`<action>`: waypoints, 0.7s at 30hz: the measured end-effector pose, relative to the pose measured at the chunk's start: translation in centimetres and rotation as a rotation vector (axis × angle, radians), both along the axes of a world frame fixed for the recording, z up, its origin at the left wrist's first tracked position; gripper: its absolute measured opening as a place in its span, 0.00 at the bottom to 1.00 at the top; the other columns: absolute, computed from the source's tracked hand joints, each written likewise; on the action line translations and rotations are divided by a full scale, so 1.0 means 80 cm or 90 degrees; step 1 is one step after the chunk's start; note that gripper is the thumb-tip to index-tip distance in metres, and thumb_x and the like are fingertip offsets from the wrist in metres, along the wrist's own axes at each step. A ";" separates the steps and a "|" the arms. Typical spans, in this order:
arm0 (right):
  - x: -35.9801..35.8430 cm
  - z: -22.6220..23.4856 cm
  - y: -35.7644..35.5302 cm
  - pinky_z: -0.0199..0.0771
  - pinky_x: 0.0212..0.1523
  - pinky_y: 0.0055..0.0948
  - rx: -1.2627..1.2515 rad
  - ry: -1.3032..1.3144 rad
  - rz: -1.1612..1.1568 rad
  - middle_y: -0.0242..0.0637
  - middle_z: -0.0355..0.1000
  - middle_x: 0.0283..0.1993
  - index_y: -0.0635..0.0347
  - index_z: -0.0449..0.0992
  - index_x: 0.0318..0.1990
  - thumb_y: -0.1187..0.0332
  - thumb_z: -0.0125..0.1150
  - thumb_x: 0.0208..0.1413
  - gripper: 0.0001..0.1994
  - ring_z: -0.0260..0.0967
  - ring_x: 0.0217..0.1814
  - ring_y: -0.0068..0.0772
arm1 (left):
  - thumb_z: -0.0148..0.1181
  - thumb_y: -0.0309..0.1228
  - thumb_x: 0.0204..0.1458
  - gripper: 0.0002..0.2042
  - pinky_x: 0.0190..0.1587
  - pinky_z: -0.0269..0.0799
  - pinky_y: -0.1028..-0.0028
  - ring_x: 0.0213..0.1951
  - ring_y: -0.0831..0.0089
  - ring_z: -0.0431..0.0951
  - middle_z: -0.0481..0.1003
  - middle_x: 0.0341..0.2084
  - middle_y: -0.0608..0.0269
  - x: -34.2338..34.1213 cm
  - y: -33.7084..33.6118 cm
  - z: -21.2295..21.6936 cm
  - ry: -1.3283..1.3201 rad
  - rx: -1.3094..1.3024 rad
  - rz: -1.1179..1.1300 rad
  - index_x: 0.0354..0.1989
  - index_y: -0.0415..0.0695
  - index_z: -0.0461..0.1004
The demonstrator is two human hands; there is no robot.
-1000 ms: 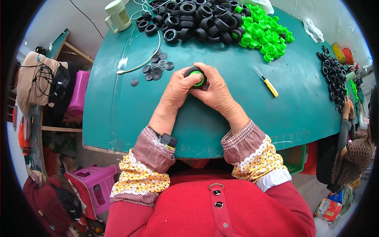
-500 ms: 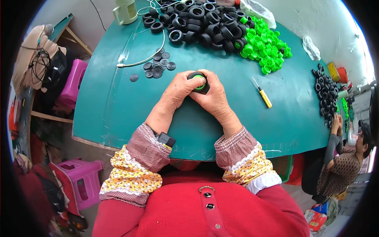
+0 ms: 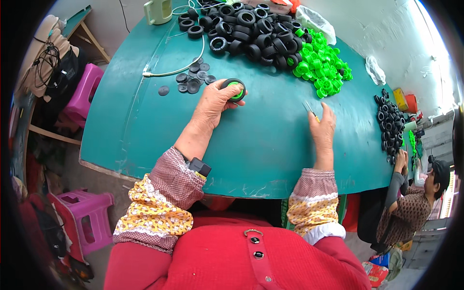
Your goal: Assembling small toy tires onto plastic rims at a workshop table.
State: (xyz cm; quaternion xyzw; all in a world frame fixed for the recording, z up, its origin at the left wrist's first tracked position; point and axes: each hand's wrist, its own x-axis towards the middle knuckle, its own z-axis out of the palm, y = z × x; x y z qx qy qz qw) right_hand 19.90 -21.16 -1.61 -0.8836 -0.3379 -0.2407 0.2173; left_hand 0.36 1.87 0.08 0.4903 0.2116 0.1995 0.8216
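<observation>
Green-hubbed black wheel in left hand (teal table)

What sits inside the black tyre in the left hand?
A green hub shows inside the black tyre that the left hand holds on the green table. The fingers cover the tyre's near side, so the fit there is hidden.

Red knit top with a front placket, a metal ring and two dark snap buttons down the middle. Over both forearms, patterned sleeve covers: upper part yellow with a small floral print, cuff part dark red with fine white dots, a white lace-like trim between them on the right arm. White inner cuff shows at the right elbow. Small black device strapped at the left wrist. Left hand and right hand bare, no gloves.
</observation>
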 end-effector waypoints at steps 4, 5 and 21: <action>0.017 -0.016 -0.028 0.62 0.40 0.41 -0.056 0.041 -0.065 0.44 0.67 0.35 0.60 0.71 0.36 0.66 0.56 0.44 0.11 0.62 0.39 0.47 | 0.59 0.29 0.45 0.16 0.29 0.69 0.81 0.27 0.77 0.74 0.74 0.30 0.60 0.008 -0.006 0.003 -0.010 0.078 0.038 0.42 0.38 0.69; 0.013 -0.017 -0.024 0.62 0.40 0.41 -0.052 0.045 -0.070 0.44 0.67 0.35 0.60 0.71 0.36 0.66 0.56 0.44 0.11 0.62 0.39 0.47 | 0.59 0.28 0.43 0.16 0.29 0.68 0.82 0.27 0.78 0.73 0.73 0.29 0.63 0.009 -0.005 -0.002 -0.003 0.150 0.075 0.42 0.38 0.70; -0.118 0.051 0.119 0.55 0.14 0.12 0.384 0.908 0.385 0.27 0.61 0.16 0.63 0.62 0.51 0.72 0.48 0.50 0.18 0.55 0.12 0.13 | 0.62 0.30 0.41 0.16 0.28 0.67 0.83 0.26 0.79 0.73 0.73 0.27 0.66 -0.001 -0.005 0.005 0.031 0.181 0.044 0.40 0.40 0.71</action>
